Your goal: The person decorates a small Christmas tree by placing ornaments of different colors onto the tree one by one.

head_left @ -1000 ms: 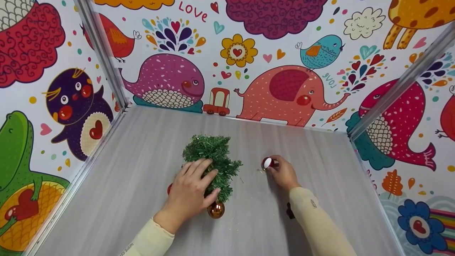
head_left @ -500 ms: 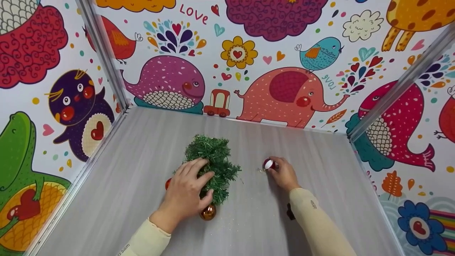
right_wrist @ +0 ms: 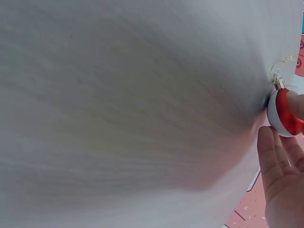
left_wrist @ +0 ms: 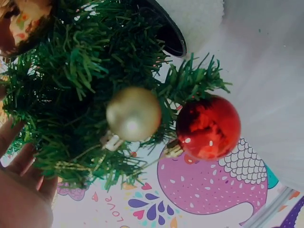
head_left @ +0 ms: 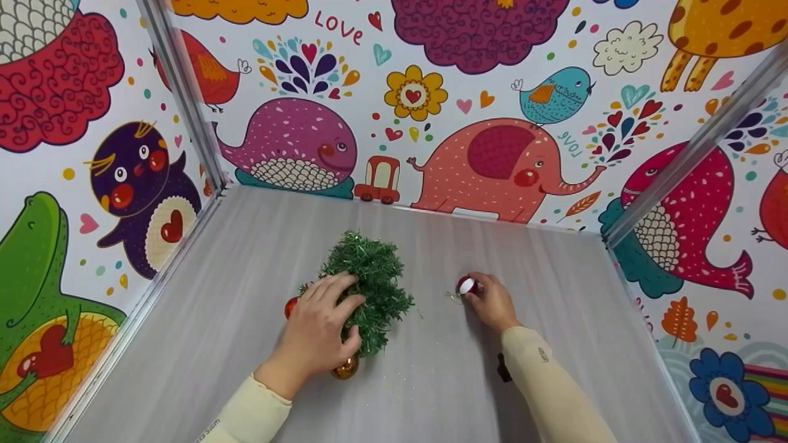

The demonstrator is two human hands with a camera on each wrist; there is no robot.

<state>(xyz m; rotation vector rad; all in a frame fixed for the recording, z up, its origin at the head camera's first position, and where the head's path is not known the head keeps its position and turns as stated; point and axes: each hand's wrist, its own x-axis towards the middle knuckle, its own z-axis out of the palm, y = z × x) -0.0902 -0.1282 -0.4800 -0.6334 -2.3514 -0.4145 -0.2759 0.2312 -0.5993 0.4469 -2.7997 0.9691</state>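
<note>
A small green tinsel Christmas tree (head_left: 385, 277) stands left of centre on the table, seen from above. My left hand (head_left: 314, 332) holds it from the left, its fingers among the branches. A copper-gold bauble (head_left: 346, 368) hangs near the thumb, and a red bauble (head_left: 290, 306) shows beside the hand's outer edge. In the left wrist view a matte champagne bauble (left_wrist: 134, 114) and the dark rim of the tree's base (left_wrist: 176, 40) also appear. To the right, my right hand (head_left: 494, 304) pinches a red-and-white bauble (right_wrist: 281, 114) with a gold cap and thin gold string (right_wrist: 275, 71).
The grey wood-grain table (head_left: 431, 381) is enclosed by walls with cartoon animals (head_left: 492, 166) and metal corner posts (head_left: 184, 92). A small black object (head_left: 503, 367) lies partly beneath the right forearm. Bits of glitter are scattered in front of the tree.
The tree has turned under my left hand, and the copper-gold bauble has swung left towards the wrist. My left hand has shifted slightly left. The right hand and its bauble stay nearly still.
</note>
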